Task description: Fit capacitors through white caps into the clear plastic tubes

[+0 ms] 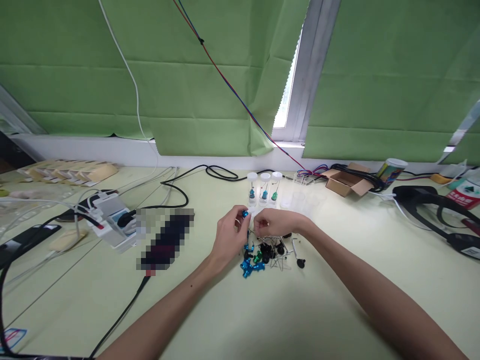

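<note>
My left hand pinches a small blue metal part between thumb and fingertips. Close beside it, my right hand is closed, its fingers curled toward the left hand; whatever they hold is hidden. Below both hands lies a loose pile with blue metal pieces, a green piece, black round knobs and thin metal rods. One rod with a black knob lies at the pile's right side. Behind the hands stand three clear white-capped vials, with blue or green parts and bent wires inside.
More clear containers stand right of the vials. A small open cardboard box and a printed can sit at back right, near a black headset-like frame. To the left are a white power strip, cables and a blurred dark device.
</note>
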Motion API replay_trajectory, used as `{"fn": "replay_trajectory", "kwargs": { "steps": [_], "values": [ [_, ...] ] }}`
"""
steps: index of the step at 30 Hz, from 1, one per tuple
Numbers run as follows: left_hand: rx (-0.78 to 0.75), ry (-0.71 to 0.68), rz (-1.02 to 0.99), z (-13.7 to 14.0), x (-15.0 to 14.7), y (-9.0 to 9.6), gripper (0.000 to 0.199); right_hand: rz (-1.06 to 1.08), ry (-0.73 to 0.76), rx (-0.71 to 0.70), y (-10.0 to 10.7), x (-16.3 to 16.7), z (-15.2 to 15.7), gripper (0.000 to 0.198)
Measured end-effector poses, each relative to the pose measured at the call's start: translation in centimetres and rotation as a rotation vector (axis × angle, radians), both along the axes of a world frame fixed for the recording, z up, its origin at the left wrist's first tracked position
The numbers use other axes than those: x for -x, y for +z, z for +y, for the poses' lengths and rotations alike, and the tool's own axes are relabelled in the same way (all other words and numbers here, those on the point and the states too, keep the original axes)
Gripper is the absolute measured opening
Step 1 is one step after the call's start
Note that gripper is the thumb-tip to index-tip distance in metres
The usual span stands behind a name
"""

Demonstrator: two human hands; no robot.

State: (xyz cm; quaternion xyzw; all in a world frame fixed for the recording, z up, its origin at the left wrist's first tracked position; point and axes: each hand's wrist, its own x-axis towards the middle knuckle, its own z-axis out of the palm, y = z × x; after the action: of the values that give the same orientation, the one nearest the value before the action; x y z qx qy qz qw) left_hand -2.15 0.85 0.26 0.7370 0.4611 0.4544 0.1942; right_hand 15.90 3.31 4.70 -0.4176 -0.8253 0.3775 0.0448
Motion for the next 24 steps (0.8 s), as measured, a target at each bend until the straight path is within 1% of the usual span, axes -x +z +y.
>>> {"fn": "replay_trajectory", "kwargs": {
  "steps": [6,8,12,17,24],
  "values": [
    [-0.011,0.001,0.003,0.0,-0.03,0.05,0.018,0.101,-0.049,0.174,0.19,-0.44,0.21,0.007],
    [-0.014,-0.001,0.007,0.03,-0.04,0.09,0.018,0.112,-0.066,0.204,0.23,-0.49,0.25,0.006],
    [-0.023,-0.002,0.023,0.12,0.01,0.12,0.017,0.105,-0.08,0.212,0.19,-0.48,0.36,0.006],
    [-0.009,-0.015,0.03,0.19,0.09,0.02,0.018,0.135,-0.066,0.201,-0.37,-0.69,0.68,0.007],
    [-0.006,-0.006,0.014,0.28,0.1,0.08,0.016,0.254,-0.147,0.153,0.21,-0.67,0.4,0.008]
  ]
}}
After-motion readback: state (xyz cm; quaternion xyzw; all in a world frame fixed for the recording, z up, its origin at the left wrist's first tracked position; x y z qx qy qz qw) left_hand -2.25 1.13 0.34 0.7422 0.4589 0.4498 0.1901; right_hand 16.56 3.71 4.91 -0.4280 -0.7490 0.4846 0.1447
